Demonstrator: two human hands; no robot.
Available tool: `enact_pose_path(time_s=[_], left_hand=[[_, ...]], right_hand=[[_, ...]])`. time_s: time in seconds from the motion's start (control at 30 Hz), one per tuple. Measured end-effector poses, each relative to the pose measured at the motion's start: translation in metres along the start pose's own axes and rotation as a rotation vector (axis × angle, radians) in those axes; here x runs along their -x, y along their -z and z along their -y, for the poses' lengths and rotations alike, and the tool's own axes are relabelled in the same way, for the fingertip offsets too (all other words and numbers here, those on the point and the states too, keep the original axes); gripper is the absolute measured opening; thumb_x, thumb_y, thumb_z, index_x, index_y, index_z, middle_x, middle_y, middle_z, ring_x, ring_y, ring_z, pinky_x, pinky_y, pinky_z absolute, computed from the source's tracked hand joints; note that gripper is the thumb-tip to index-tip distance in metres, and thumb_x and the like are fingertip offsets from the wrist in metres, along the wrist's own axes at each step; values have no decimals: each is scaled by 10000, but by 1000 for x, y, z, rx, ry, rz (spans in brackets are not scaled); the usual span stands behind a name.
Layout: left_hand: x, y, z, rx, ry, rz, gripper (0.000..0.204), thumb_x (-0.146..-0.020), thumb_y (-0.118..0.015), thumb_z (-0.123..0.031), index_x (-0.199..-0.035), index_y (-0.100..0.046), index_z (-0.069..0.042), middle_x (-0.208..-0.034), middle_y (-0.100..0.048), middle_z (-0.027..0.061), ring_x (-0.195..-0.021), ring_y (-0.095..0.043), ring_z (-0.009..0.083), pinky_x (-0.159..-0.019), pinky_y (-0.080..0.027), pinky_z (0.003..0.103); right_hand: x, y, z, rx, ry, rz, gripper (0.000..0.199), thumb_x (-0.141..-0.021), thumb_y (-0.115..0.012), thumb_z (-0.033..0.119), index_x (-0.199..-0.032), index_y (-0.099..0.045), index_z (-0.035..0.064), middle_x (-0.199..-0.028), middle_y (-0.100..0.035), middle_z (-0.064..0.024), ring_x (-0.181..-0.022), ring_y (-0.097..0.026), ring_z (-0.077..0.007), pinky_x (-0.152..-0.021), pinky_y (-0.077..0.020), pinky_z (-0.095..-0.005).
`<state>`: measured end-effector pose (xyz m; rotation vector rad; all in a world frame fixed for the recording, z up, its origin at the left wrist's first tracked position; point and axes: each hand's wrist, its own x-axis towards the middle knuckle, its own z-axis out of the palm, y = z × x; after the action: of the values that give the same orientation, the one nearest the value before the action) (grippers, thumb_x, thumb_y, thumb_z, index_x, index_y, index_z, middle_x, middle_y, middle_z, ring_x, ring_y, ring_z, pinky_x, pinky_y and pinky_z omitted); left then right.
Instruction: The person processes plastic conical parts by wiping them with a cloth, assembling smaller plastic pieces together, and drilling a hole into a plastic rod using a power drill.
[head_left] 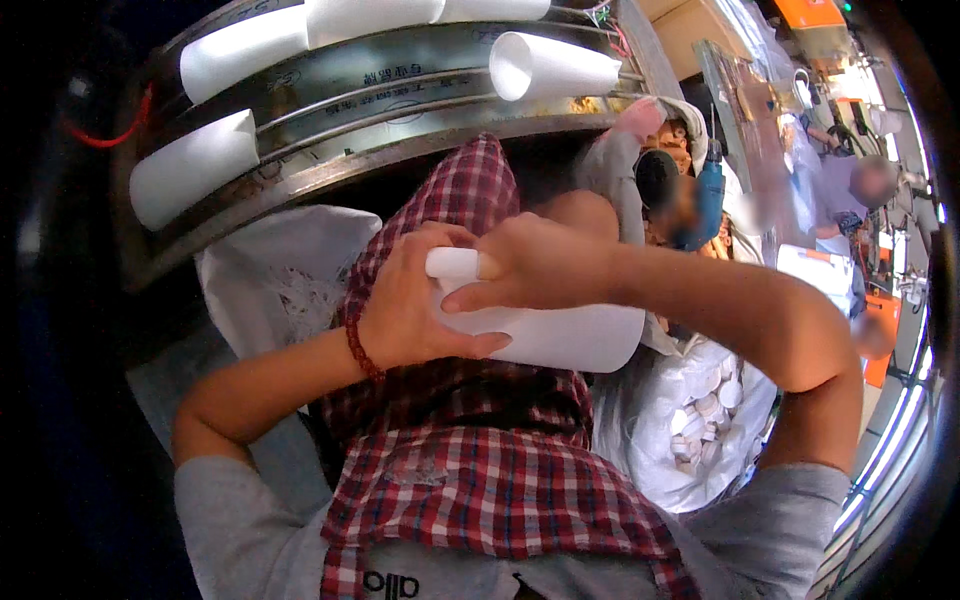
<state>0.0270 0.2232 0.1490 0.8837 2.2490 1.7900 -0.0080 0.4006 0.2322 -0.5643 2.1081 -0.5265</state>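
A large white tube point(575, 338), slightly tapered and matte, lies across my lap over a red checked apron. My left hand point(405, 305) is wrapped round its left end, thumb along the near side. My right hand point(535, 262) reaches over from the right, fingers closed at that same end. Between the hands a small white piece point(452, 264), short and rounded, stands at the tube's end, pinched by my right fingers. Whether it is attached to the tube cannot be seen, since the fingers cover the join.
Similar white tubes point(553, 68) lie on metal rods in a metal-framed trough point(330, 170) ahead. At right stand a sack of brown pieces with a blue tool point(711, 195) and a plastic bag point(655, 475) of small white pieces. A white sack point(235, 265) sits left; a person point(845, 190) is far right.
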Motion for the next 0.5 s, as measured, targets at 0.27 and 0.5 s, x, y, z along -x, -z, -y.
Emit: enact_pose_path(time_s=[0.27, 0.5], left_hand=[[-25, 15, 1, -16, 220, 67, 772, -559, -846, -383, -1094, -414, -30, -988, -567, 143, -881, -598, 301, -773, -471, 399], [-24, 4, -10, -54, 203, 105, 721, -549, -867, -285, -1062, -444, -5, -990, -596, 124, -879, -613, 263, -795, -489, 367]], right_hand=[[14, -10, 21, 377, -118, -612, 461, -748, -657, 486, -816, -578, 37, -738, -601, -101, -689, -628, -245, -540, -486, -343], [3, -47, -8, 275, -92, -815, 478, -780, -605, 517, -791, -509, 49, -649, -587, -128, -607, -617, -285, -505, -471, -381]])
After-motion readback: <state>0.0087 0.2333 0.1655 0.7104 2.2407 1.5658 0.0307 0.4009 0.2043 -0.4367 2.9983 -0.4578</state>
